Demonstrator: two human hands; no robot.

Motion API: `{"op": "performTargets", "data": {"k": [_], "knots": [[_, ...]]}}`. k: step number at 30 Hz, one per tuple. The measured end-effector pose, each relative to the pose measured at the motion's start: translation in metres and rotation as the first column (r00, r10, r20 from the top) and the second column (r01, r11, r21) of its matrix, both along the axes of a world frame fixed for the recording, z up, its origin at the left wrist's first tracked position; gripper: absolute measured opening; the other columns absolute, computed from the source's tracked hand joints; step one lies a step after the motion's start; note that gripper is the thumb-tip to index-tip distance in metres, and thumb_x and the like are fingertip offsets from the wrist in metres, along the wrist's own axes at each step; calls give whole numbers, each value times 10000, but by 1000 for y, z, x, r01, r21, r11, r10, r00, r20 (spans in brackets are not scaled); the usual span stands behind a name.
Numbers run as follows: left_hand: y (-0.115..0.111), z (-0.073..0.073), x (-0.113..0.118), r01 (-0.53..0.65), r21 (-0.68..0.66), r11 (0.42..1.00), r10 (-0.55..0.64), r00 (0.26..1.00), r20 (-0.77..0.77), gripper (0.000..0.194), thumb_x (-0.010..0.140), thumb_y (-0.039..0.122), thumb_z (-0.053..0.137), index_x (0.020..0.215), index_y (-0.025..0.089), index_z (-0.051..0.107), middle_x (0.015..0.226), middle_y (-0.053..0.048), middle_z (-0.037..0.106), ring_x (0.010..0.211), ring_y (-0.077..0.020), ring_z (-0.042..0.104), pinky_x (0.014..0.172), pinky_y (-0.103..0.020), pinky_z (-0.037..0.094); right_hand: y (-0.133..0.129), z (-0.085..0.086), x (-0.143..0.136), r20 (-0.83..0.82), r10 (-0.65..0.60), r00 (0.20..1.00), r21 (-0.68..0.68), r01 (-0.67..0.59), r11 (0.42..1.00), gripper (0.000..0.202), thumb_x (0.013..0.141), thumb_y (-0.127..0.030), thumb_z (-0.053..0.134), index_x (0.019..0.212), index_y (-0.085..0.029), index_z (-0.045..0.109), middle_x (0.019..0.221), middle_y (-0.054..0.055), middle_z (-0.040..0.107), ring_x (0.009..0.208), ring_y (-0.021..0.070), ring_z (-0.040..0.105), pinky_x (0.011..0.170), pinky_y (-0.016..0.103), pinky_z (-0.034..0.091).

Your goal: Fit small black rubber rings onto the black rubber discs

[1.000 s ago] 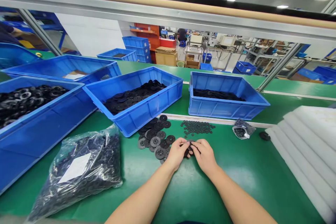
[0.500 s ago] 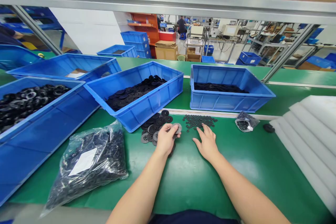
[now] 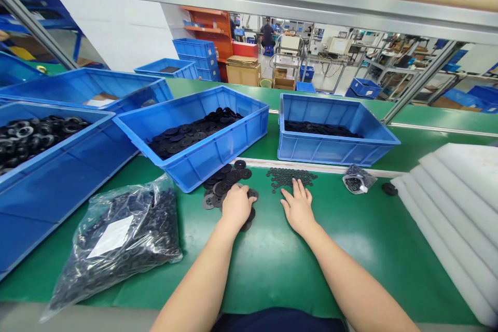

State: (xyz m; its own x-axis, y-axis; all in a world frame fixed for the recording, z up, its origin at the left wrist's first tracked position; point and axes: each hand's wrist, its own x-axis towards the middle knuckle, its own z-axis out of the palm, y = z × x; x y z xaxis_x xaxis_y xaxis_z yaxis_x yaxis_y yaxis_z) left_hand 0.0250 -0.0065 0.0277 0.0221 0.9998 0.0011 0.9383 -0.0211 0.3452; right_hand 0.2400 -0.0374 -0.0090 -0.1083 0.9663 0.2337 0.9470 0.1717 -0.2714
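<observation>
My left hand [image 3: 235,207] is palm down at the pile of flat black discs [image 3: 222,187], fingers curled and partly hidden. A dark disc [image 3: 253,193] shows between its thumb and forefinger. To the right, my right hand [image 3: 299,210] lies low over the green table with fingers stretched out and apart. Its fingertips touch the near edge of a spread of small black rings [image 3: 290,176]. Nothing shows gripped in that hand.
Blue bins with black discs [image 3: 218,153] [image 3: 330,151] stand behind the hands. On the left are a bin of black rings [image 3: 73,176] and a clear bag of black parts [image 3: 143,228]. A small bag [image 3: 356,182], a black part [image 3: 389,189] and white foam sheets [image 3: 439,202] are at right.
My left hand has turned palm down and lowered onto the disc pile, from holding a grey disc raised. My right hand stays at the rings. The view has shifted and tilted slightly.
</observation>
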Motion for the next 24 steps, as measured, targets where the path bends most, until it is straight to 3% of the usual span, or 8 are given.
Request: {"op": "performTargets", "data": {"k": [4,8,10,12,14,17,20,24], "knots": [[1,-2,1,8,70,998,-14,996,93,152,801,266,686,919,187,633,939,-90,603,903,-262,625,770,-339,463,-2,-5,4,-66,34,997,103,-27,994,223,929,-211,536,931,-205,759,1464,157,490,1408,336,355,1074,531,315],[-1,-5,9,-15,202,979,-79,890,450,106,817,265,623,780,203,545,760,-13,578,756,-187,587,722,-298,444,-5,-9,6,-86,75,994,167,-60,984,226,928,-199,517,864,-185,733,1387,153,563,1353,328,414,1045,525,344],[-5,-4,19,-1,111,994,-76,728,682,177,820,339,613,754,204,518,668,16,567,636,-154,559,640,-277,437,-6,-10,6,-96,89,991,178,-71,981,231,932,-192,499,851,-181,715,1355,146,589,1341,315,428,1050,512,344],[-11,-2,29,68,-46,997,6,487,873,234,792,402,639,784,197,525,636,21,586,567,-138,555,568,-260,436,-5,-10,5,-117,71,991,178,-49,983,219,929,-197,499,845,-183,701,1310,139,616,1323,304,445,1048,502,349],[-15,-2,38,159,-169,973,124,259,958,309,728,427,706,830,181,550,667,4,622,578,-146,598,529,-251,452,-3,-11,6,-142,18,990,174,7,985,195,919,-213,518,836,-186,692,1268,138,635,1303,306,457,1037,501,358],[-18,-6,45,217,-243,945,232,77,970,417,638,429,798,871,153,590,741,-29,657,638,-166,656,510,-239,475,0,-13,8,-163,-38,986,187,69,980,167,909,-233,542,846,-192,691,1237,136,645,1274,309,473,1017,502,371],[-16,-12,45,222,-258,940,260,22,965,439,623,425,825,877,138,609,773,-44,673,636,-162,673,499,-224,481,1,-16,9,-158,-5,987,212,38,976,152,909,-248,563,859,-198,697,1247,130,638,1261,306,481,1014,502,374],[-14,-14,44,206,-263,943,265,17,964,448,619,425,840,882,136,621,791,-53,684,651,-172,691,510,-226,502,-1,-15,9,-147,49,988,257,-10,966,146,903,-241,584,835,-188,701,1247,143,635,1256,328,482,997,528,394]]}}
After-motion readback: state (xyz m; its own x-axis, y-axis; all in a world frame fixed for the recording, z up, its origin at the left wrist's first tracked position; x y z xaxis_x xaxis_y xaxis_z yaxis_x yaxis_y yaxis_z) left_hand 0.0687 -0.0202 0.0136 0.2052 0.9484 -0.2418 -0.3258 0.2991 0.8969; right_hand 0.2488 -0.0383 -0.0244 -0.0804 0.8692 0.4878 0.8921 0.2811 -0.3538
